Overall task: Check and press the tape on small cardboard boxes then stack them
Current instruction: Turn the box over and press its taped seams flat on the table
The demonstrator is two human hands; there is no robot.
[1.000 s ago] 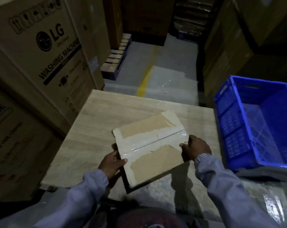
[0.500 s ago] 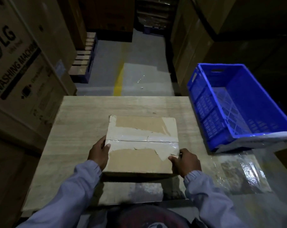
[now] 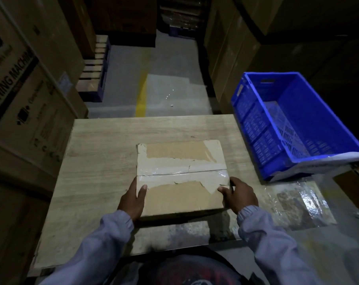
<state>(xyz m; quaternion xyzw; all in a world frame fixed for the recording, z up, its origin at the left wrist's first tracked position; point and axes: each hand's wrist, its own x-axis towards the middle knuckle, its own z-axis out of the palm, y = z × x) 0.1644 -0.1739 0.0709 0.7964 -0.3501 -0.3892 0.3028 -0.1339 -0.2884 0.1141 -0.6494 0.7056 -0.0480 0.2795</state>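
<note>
A small brown cardboard box [image 3: 180,194] lies flat on the wooden table [image 3: 100,161], its top seam covered by a wide strip of clear tape [image 3: 174,169] with torn whitish paper around it. My left hand [image 3: 133,198] grips the box's left side, thumb lying on the top face. My right hand [image 3: 239,194] grips the right side near the tape's end, thumb on the top edge. Both grey sleeves reach in from the bottom of the view.
An empty blue plastic crate [image 3: 293,124] sits to the right of the table. Large washing-machine cartons [image 3: 20,89] stand on the left and more cartons [image 3: 236,48] on the right. A wooden pallet [image 3: 94,68] lies on the floor beyond, beside a yellow line.
The box was turned from a tilted, skewed pose to lie square and flat on the table. Both hands stayed on its sides throughout.
</note>
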